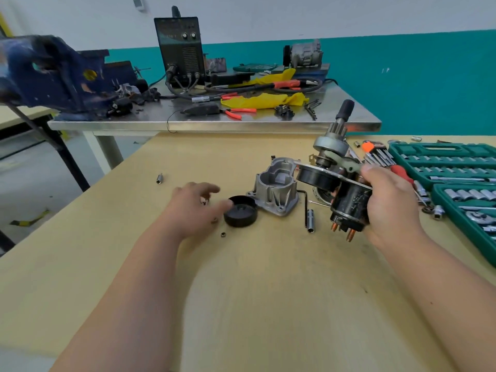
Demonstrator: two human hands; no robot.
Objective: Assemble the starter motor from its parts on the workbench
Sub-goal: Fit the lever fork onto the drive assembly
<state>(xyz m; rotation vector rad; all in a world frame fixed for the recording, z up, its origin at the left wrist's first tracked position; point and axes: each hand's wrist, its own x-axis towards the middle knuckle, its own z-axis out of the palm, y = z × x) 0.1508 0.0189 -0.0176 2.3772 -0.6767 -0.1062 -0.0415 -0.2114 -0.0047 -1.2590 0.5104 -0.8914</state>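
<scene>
Nearby cap beside housing; right grip holds starter

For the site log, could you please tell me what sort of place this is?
Probably a mechanical repair workshop: a blue bench vise, a welding machine and a green socket set.

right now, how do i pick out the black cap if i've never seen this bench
Start at the tan workbench and find the grey cast housing near its middle. Just left of it lies the black cap: a low round lid, dark and plain beside the pale metal.
</scene>
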